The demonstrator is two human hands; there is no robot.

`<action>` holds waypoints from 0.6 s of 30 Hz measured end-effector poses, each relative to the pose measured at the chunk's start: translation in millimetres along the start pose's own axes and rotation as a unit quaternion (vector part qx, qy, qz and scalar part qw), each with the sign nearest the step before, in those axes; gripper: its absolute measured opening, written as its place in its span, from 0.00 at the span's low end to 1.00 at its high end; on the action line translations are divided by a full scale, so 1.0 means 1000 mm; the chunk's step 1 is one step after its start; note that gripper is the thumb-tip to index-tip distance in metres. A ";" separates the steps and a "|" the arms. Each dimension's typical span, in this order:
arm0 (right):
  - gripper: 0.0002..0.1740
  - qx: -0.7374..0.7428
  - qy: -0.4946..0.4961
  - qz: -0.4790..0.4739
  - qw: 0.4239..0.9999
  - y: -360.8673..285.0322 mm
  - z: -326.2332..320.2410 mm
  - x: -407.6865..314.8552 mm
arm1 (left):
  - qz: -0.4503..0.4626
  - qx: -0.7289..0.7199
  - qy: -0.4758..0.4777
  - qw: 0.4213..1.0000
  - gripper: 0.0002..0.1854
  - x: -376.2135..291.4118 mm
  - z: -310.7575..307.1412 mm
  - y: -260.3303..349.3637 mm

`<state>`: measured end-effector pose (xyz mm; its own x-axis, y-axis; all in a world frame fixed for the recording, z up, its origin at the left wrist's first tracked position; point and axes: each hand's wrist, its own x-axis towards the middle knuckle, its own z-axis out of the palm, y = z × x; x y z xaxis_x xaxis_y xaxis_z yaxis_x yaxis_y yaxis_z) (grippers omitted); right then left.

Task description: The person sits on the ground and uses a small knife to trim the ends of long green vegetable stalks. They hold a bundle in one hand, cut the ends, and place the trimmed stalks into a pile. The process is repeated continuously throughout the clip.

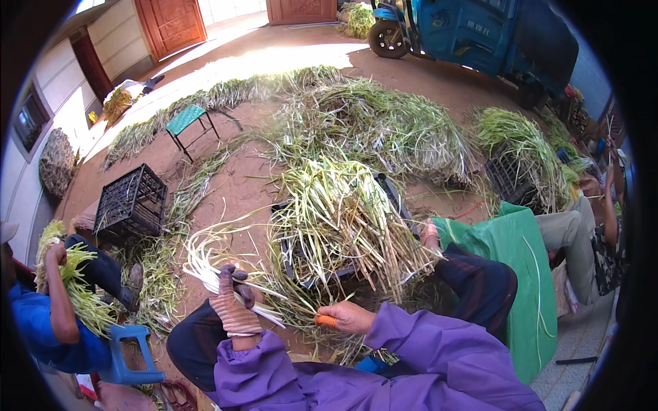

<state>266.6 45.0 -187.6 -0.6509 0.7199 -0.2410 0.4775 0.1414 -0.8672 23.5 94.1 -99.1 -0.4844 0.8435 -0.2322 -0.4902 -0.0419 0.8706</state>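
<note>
My left hand (234,300), in a striped glove with dark, stained fingers, grips a loose bundle of long pale peeled stalks (205,262). The stalks' curled ends fan out up and to the left. Just to its right, my right hand (347,317) pinches a thin brownish stalk (303,304); an orange cover wraps one of its fingers. Beyond both hands, a large heap of unpeeled green-and-brown stalks (354,221) lies over a black plastic crate (393,192), hiding most of it. Leafy scraps lie on the floor beneath my hands.
Cut leaves (370,120) spread widely behind the crate. An empty black crate (131,200) and a green-topped stool (185,120) stand left. A person in blue (56,318) holds stalks at far left. A green sack (514,287) lies by my right knee; another person's arm (609,205) shows beyond.
</note>
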 end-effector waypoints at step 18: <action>0.14 0.085 0.254 0.214 0.939 0.039 0.008 0.022 | -0.146 -0.133 -0.047 0.979 0.15 0.001 -0.014 -0.061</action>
<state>266.7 61.3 -230.3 -0.0347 0.9239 -0.3810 0.5018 -0.3136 -0.8062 43.0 90.3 -158.2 -0.2324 0.8853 -0.4027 -0.7751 0.0815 0.6265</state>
